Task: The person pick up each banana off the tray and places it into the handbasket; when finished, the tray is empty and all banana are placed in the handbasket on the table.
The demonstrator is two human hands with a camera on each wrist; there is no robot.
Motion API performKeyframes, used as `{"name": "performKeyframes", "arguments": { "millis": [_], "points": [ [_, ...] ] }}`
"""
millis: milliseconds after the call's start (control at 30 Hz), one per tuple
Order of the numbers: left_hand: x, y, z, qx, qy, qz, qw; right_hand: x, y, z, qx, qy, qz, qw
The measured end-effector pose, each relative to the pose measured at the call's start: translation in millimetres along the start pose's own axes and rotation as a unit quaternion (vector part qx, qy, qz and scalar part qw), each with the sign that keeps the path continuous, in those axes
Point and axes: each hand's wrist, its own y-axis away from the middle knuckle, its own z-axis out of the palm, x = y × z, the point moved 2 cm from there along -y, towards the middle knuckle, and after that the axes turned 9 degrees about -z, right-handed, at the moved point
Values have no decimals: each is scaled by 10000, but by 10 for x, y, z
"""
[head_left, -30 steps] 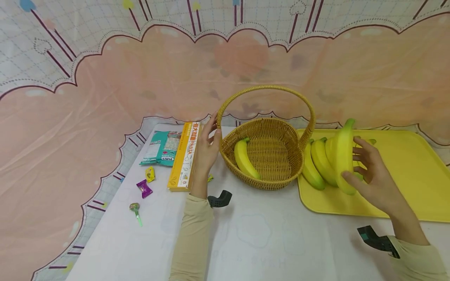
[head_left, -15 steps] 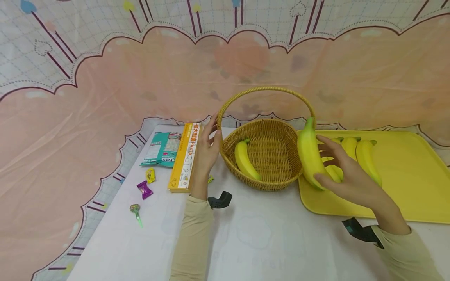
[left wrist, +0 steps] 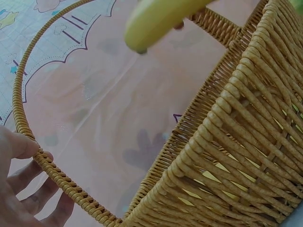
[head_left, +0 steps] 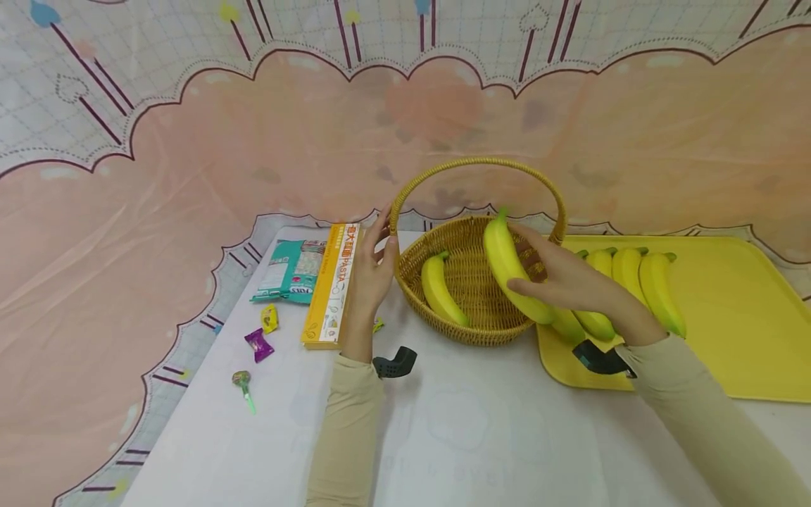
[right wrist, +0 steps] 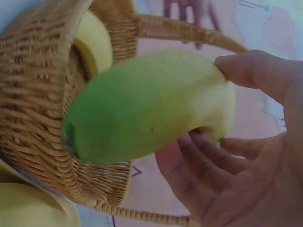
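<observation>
Table (head_left: pixel 481 436); basket (head_left: pixel 472 327); tray (head_left: pixel 741 338); pasta box (head_left: pixel 332 285)

Left hand (head_left: pixel 374 271) upright, fingers lightly curled at a thin curved bar; right hand (head_left: pixel 564 282) reaching leftward, thumb and fingers clasped about something held.
</observation>
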Motion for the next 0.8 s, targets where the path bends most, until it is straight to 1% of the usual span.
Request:
{"name": "performKeyframes", "arguments": {
  "millis": [133,300,367,467,600,800],
  "points": [
    [-7,5,-7,1,-10,-52,10000,91,-216,13,-507,187,170,9984],
    [-32,8,-11,8,11,-161,9999,163,-426,73,-1130,371,346,9923],
    [-11,17,-15,-8,38,-211,9998,181,-496,112,-1305,434,417,9896],
    [118,60,-39,-53,71,-231,9997,205,-589,182,-1517,579,536,9853],
    [295,127,-69,-86,38,-256,9996,232,-690,296,-1758,615,688,9801],
    [350,141,-72,-101,39,-278,9996,279,-806,449,-2051,593,781,9738]
  ]
}}
